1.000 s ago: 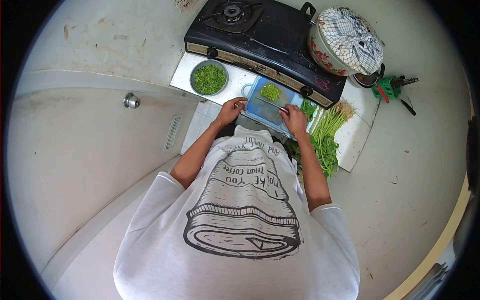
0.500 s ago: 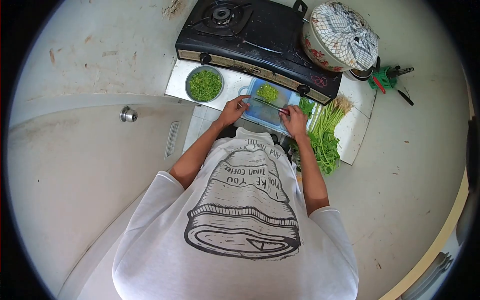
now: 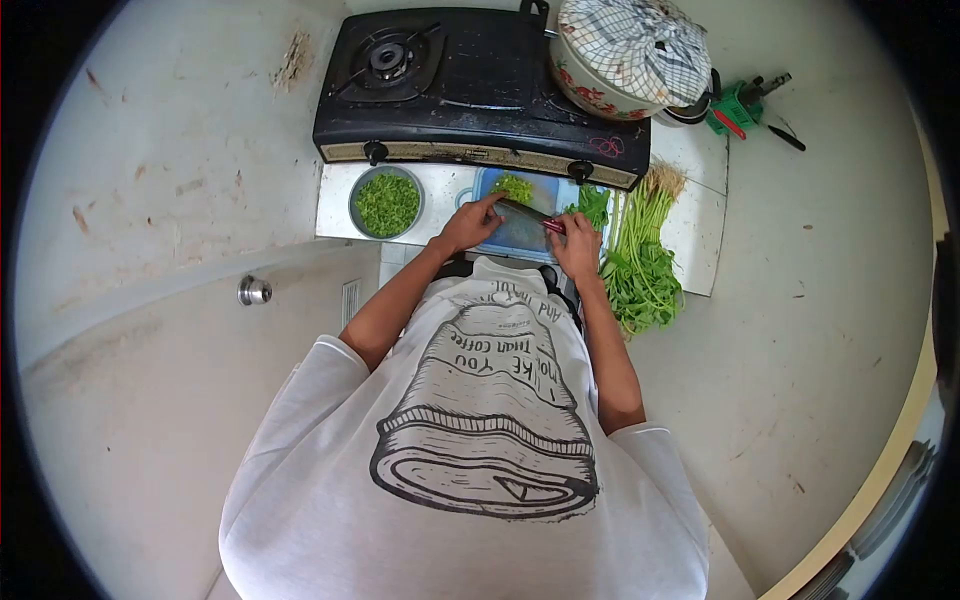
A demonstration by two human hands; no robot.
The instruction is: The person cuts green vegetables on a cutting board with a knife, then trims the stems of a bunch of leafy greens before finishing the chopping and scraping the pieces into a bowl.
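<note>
My right hand (image 3: 577, 247) is closed around the dark red handle of a knife (image 3: 528, 211), which is held over a blue cutting board (image 3: 515, 237). The blade points left and slightly away from me. My left hand (image 3: 468, 226) is at the board's left edge, its fingers apart and the index finger reaching to the blade's tip; whether it presses on the blade is hard to make out. Just beyond the blade sits a small heap of chopped green stalks (image 3: 514, 187). Green leaves (image 3: 590, 205) lie at the board's right end, beside my right hand.
A grey bowl (image 3: 418, 217) of chopped greens stands left of the board. To the right lies a bunch of leafy stalks (image 3: 640, 240) with roots. Behind are a black gas stove (image 3: 470, 130), a cloth-covered flowered pot (image 3: 590, 88) and a green basket (image 3: 737, 110) with utensils.
The view has tilted and shifted, so the stove and board sit lower and further left. The knife blade has turned to show more of its flat side, with my left finger now at its tip.
</note>
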